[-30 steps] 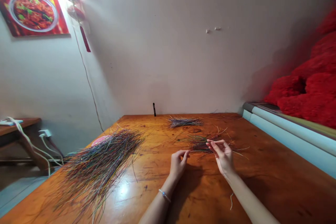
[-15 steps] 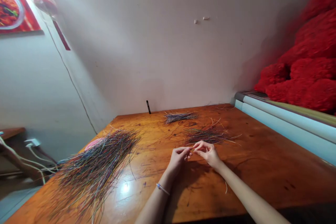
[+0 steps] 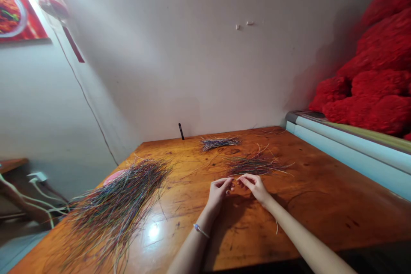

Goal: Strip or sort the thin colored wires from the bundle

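My left hand [image 3: 220, 189], with a beaded bracelet [image 3: 201, 230] at the wrist, is closed in a pinch over the middle of the table. Facing it, with a small gap between the fingertips, my right hand [image 3: 254, 186] pinches too. A thin wire seems to run between the two pinches, but it is too fine to follow clearly. Just beyond my fingers lies a loose pile of thin coloured wires [image 3: 253, 165]. Farther back is a smaller, neater wire bundle [image 3: 220, 143]. A large heap of long multicoloured wires [image 3: 125, 205] spreads over the left side.
The wooden table [image 3: 308, 214] meets the wall at the back, where a black marker-like stick [image 3: 181, 131] stands upright. Pale rolls [image 3: 346, 154] line the right edge, with red fluffy bundles [image 3: 379, 81] piled above. A pink object [image 3: 115, 177] shows behind the left heap.
My fingertips have drawn slightly apart, the right hand's fingers now pointing more downward. Both hands stay pinched at nearly the same place. The camera view has shifted slightly.
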`<state>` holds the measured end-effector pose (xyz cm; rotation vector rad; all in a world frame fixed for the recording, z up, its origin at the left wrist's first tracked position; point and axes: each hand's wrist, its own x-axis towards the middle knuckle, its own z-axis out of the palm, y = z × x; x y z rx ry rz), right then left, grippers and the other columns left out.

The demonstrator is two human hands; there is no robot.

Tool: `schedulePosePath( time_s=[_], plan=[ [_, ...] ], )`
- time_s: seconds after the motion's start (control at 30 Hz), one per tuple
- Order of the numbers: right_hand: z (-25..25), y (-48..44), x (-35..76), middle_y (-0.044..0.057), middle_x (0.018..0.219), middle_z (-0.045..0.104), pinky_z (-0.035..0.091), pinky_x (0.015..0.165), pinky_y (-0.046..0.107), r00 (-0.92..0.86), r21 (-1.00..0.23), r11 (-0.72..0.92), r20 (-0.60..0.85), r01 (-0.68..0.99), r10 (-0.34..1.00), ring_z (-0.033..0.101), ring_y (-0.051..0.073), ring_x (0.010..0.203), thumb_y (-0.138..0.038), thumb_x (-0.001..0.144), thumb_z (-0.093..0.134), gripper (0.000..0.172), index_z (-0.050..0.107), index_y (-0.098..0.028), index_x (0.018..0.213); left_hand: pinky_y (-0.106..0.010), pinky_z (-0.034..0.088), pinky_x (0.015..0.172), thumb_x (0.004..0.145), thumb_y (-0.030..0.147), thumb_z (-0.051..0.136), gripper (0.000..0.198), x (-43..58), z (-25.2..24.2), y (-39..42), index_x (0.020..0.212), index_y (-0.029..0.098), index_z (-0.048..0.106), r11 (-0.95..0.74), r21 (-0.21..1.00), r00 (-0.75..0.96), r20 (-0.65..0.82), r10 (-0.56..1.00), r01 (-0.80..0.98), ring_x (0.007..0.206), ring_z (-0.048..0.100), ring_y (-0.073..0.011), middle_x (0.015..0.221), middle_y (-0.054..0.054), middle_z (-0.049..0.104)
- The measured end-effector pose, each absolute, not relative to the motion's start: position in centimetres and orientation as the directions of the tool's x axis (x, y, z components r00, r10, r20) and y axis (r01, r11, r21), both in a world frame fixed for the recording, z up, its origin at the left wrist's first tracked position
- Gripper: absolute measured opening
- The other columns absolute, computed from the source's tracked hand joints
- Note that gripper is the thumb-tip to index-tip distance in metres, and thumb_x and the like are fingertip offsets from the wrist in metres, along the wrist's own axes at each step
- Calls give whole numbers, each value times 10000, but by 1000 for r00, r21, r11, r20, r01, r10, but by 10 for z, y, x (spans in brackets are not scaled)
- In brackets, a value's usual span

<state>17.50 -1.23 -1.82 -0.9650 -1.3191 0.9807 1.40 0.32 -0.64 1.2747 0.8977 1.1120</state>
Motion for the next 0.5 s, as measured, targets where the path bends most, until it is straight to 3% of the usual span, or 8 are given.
schedulePosePath(
  time_s=[0.27,0.5],
  plan=[
    [-21,-10,177,43,690,660,438,486,225,47,-961,267,264,-69,963,586,151,592,-511,746,551,387,701,-172,859,-190,385,515,602,421,722,442,14,-7,2,909,105,699,14,982,278,39,960,-189,630,597,-141,755,-99,696],
    [-20,-10,178,63,747,680,485,516,254,188,-941,275,239,-198,953,619,166,606,-487,678,636,371,710,-165,847,-193,405,542,602,410,726,416,15,-5,0,885,105,703,27,981,216,16,976,-194,675,613,-154,772,-108,702]
  ],
)
